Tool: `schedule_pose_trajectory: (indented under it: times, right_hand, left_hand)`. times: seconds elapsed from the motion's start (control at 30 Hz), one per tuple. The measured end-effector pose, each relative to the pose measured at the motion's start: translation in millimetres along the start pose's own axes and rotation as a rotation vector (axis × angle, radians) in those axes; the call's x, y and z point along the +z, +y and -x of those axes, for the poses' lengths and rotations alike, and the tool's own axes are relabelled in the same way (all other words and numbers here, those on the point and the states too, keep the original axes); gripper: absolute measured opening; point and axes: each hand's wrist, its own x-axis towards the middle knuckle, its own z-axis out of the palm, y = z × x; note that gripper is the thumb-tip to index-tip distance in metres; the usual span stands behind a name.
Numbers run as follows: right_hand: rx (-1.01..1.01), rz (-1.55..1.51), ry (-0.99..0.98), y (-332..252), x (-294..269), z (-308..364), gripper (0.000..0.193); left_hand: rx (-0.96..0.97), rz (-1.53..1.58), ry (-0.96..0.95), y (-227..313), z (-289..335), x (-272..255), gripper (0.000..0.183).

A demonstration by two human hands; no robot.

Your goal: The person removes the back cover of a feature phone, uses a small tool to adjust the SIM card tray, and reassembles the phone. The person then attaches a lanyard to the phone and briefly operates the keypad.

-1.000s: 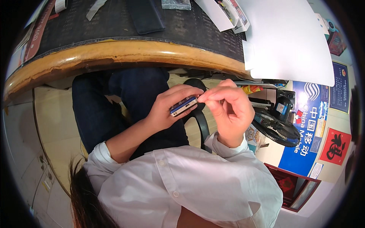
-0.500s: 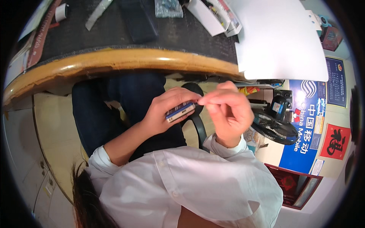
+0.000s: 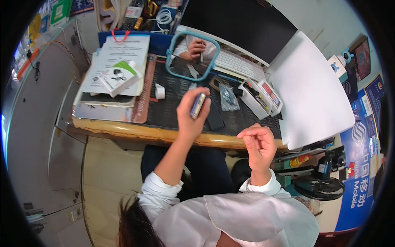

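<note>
My left hand (image 3: 190, 111) is closed around a small, flat, phone-like device (image 3: 197, 106) with a blue side and a pale silvery edge. It holds the device up over the front part of the desk, tilted on its edge. To the right, my right hand (image 3: 259, 144) hovers near the desk's front edge, apart from the device. Thumb and forefinger are pinched together there; whatever is between them is too small to make out. A blue-framed mirror (image 3: 169, 52) stands beyond the left hand and reflects a hand with the device.
Papers (image 3: 123, 49) and a white box (image 3: 117, 78) are stacked on the left. A white roll (image 3: 160, 92), a clear plastic bag (image 3: 228, 99) and an open white box (image 3: 254, 101) lie on the dark desk mat. Behind are a keyboard (image 3: 238, 64) and a monitor (image 3: 242, 24); a white panel (image 3: 314, 90) stands right.
The view has swung up to the desk. My left hand has carried the device from above my lap to over the desk. My right hand, close to the device before, is now apart from it.
</note>
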Motion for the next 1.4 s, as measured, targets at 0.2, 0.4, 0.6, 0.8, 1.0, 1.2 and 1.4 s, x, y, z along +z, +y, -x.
schedule_pose_trajectory:
  times: [0.2,0.4,0.6,0.8,1.0,1.2,1.4]
  right_hand:
    - [0.008,-0.022,0.029,5.5,38.5,-23.1,0.013]
    - [-0.119,0.184,-0.044,8.5,46.0,-32.0,0.019]
    - [-0.182,0.332,-0.070,2.0,45.3,-44.5,0.019]
    - [-0.227,0.485,-0.074,-5.5,41.2,-40.3,0.020]
    - [-0.253,0.518,-0.115,-10.3,37.2,-33.1,0.027]
    - [-0.261,0.556,-0.125,-8.3,36.6,-31.1,0.027]
    - [-0.300,0.563,-0.161,-6.4,36.2,-36.3,0.027]
  left_hand:
    - [-0.095,0.035,-0.044,-3.5,22.8,-6.4,0.031]
    - [-0.007,0.046,-0.109,0.2,27.4,-9.1,0.034]
    - [0.025,0.068,-0.231,0.5,24.9,-12.5,0.037]
    - [-0.162,0.280,-0.287,4.6,25.3,-18.1,0.036]
    - [-0.081,0.316,-0.396,1.7,22.7,-21.1,0.046]
    - [-0.044,0.316,-0.418,-0.7,22.4,-20.8,0.046]
    - [-0.037,0.308,-0.424,-4.1,24.2,-19.2,0.046]
